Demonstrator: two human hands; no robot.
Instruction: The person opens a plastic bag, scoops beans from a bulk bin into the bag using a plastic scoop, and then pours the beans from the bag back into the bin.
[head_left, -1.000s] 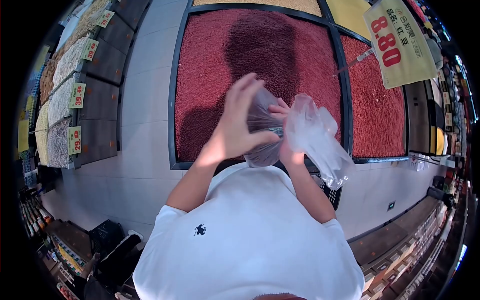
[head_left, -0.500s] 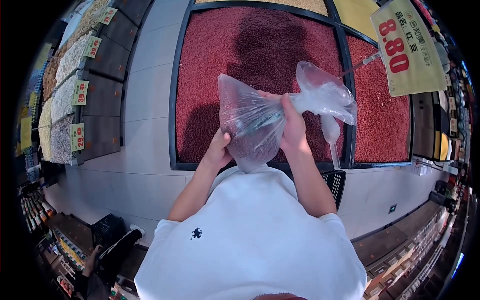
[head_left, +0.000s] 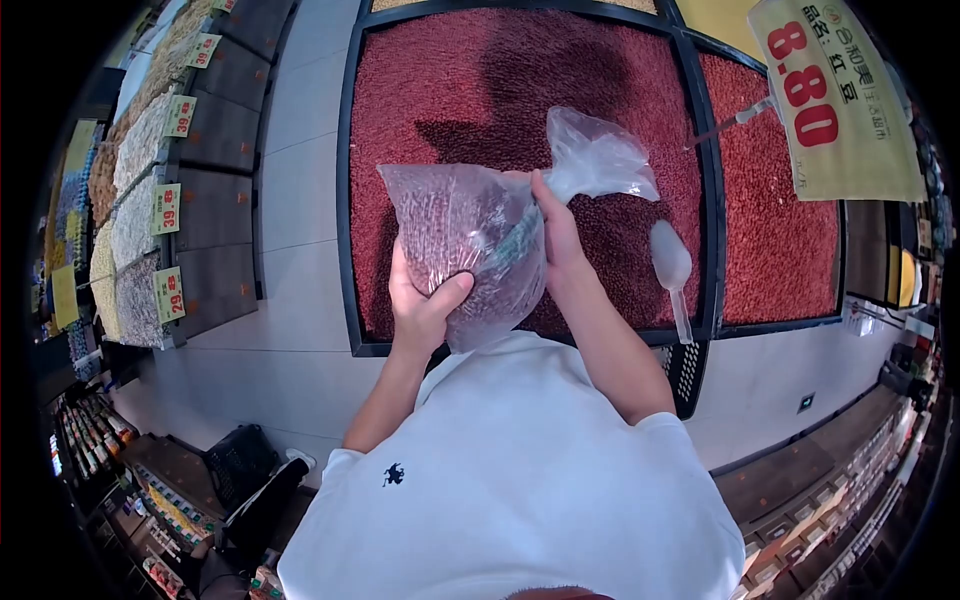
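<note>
A clear plastic bag (head_left: 465,225), bulging and with small reddish beans showing through it, is held in front of my chest. My left hand (head_left: 425,300) grips the bag's full lower side, thumb pressed on the front and fingers behind. Around the gathered neck, my right hand (head_left: 562,235) is closed, and the bag's loose top (head_left: 600,158) flares out to the right. Below the bag lies a large bin of dark red beans (head_left: 420,85). A clear plastic scoop (head_left: 670,258) rests on these beans to the right of my right hand, its handle toward me.
A second bin of lighter red beans (head_left: 770,230) adjoins on the right, under a price sign (head_left: 840,100). Shelved bins with price tags (head_left: 167,208) line the left. A black basket (head_left: 685,375) stands by the bin's front edge. Another person's leg (head_left: 262,490) shows at lower left.
The bag has moved left and turned so its full part faces me more. My left hand has shifted its hold onto the bag's front. The scoop now shows fully, apart from the bag.
</note>
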